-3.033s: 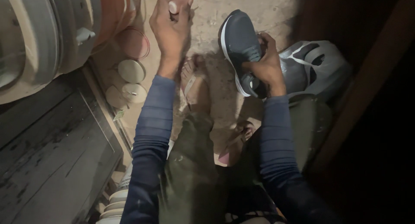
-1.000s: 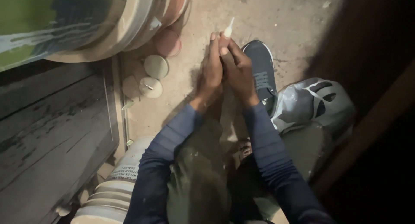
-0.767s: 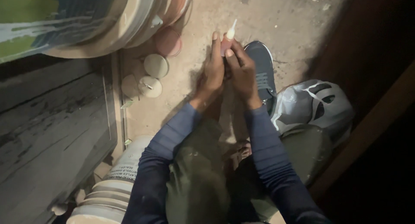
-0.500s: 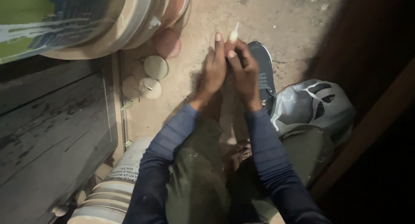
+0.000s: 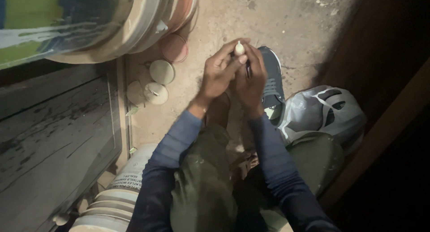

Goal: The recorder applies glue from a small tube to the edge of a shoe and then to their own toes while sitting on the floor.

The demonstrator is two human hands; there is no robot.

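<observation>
hands [image 5: 235, 75] pressed together, pinching small tube [image 5: 239, 48] — raised

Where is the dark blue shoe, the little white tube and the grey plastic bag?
dark blue shoe [image 5: 272, 86], head view, laces.
little white tube [image 5: 239, 48], head view, its tip.
grey plastic bag [image 5: 320, 113], head view, its middle.

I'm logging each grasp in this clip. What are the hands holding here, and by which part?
Both hands, left hand and right hand, pinch a small pale tube by its lower body; only the rounded tip shows.

free: dirt floor [image 5: 286, 21] ahead | blocked: buckets [image 5: 134, 21] left, shoe [image 5: 272, 82] right
</observation>
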